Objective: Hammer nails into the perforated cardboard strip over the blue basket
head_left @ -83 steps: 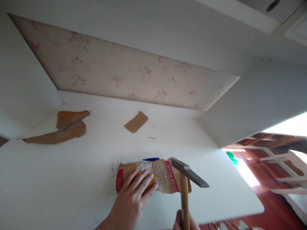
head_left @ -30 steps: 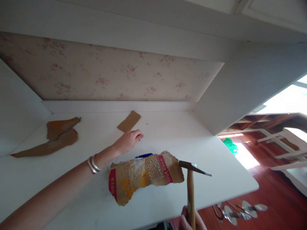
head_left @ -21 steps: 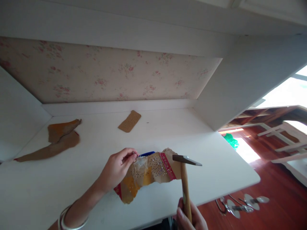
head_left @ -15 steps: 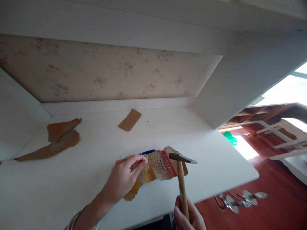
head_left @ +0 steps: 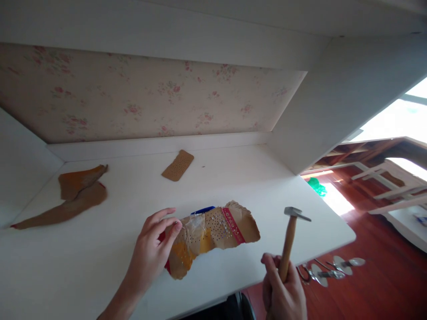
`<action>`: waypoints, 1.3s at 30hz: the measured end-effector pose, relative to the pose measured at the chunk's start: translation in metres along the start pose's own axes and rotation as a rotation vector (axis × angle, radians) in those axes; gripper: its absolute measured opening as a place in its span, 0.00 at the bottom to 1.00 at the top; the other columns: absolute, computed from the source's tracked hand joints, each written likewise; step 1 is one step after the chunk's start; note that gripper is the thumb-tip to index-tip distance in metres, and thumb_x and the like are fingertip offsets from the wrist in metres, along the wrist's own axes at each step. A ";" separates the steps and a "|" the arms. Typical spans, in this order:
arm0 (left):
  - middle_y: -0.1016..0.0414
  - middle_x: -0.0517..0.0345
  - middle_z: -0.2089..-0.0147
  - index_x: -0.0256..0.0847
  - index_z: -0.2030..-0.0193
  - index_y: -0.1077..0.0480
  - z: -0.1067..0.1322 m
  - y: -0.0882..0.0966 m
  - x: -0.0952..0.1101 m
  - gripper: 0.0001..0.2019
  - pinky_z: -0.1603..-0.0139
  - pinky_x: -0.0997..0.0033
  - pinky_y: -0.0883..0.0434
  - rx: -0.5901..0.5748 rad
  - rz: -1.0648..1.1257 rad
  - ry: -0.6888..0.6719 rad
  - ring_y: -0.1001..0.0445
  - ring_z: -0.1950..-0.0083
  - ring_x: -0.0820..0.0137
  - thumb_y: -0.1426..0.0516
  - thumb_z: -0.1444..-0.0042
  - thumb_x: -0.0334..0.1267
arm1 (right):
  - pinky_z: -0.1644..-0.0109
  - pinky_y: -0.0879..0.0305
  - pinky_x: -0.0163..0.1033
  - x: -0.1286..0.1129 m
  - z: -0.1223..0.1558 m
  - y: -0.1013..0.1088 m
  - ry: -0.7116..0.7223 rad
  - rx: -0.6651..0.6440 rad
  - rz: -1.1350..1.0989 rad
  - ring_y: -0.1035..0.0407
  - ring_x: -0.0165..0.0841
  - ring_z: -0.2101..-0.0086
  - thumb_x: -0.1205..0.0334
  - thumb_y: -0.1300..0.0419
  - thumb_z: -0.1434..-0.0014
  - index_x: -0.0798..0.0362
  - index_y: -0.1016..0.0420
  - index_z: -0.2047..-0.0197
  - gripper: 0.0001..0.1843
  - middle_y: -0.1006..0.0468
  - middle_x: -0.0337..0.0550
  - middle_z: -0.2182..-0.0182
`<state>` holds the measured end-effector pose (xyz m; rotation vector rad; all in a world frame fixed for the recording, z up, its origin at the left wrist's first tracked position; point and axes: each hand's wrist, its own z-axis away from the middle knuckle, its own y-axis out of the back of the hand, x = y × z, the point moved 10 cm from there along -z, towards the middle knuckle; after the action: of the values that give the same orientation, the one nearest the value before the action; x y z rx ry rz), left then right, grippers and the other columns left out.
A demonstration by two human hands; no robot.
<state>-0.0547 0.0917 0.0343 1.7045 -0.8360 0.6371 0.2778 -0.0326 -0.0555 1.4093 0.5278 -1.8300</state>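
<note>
My right hand (head_left: 285,289) is wrapped round the wooden handle of a hammer (head_left: 289,240), whose metal head points up, off to the right of a torn brown paper piece (head_left: 251,224). Many small holes and shiny specks dot that paper, which carries a red printed strip and orange patches. Over the paper's left end, my left hand (head_left: 151,249) pinches thumb and forefinger together; what sits between the tips is too small to make out. A blue object (head_left: 203,210) shows partly from under the paper's far edge.
A perforated brown card (head_left: 178,166) lies toward the back of the white desk (head_left: 133,186). Torn brown paper scraps (head_left: 76,195) rest at the left. A side panel (head_left: 320,102) and an upper shelf enclose the desk. A lamp fixture (head_left: 328,273) lies on the red floor.
My right hand has carried the hammer away to the right from above the paper. My left hand has shifted left, baring more of the paper's left end. The view has shifted slightly.
</note>
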 end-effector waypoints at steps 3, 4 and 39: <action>0.29 0.55 0.42 0.48 0.63 0.22 0.011 0.013 -0.019 0.13 0.52 0.68 0.26 0.021 0.022 0.127 0.30 0.41 0.59 0.43 0.40 0.51 | 0.89 0.50 0.27 -0.016 -0.014 -0.004 0.008 -0.036 0.016 0.48 0.25 0.91 0.39 0.34 0.47 0.52 0.30 0.59 0.25 0.40 0.24 0.93; 0.31 0.55 0.41 0.48 0.62 0.22 0.016 0.017 -0.026 0.13 0.53 0.69 0.26 0.030 0.042 0.174 0.32 0.39 0.59 0.42 0.42 0.52 | 0.89 0.50 0.27 -0.021 -0.018 -0.007 0.017 -0.055 0.018 0.48 0.25 0.91 0.39 0.35 0.47 0.53 0.29 0.58 0.26 0.40 0.24 0.93; 0.28 0.56 0.57 0.40 0.62 0.21 0.027 -0.004 -0.036 0.14 0.58 0.76 0.29 -0.056 0.653 0.487 0.28 0.56 0.66 0.34 0.49 0.48 | 0.90 0.53 0.24 -0.060 -0.046 -0.053 0.162 -0.217 -0.125 0.47 0.22 0.93 0.50 0.33 0.43 0.47 0.42 0.67 0.20 0.40 0.21 0.93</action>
<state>-0.0732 0.0746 -0.0027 1.1255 -1.0336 1.3884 0.2727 0.0527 -0.0191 1.4084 0.8879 -1.7038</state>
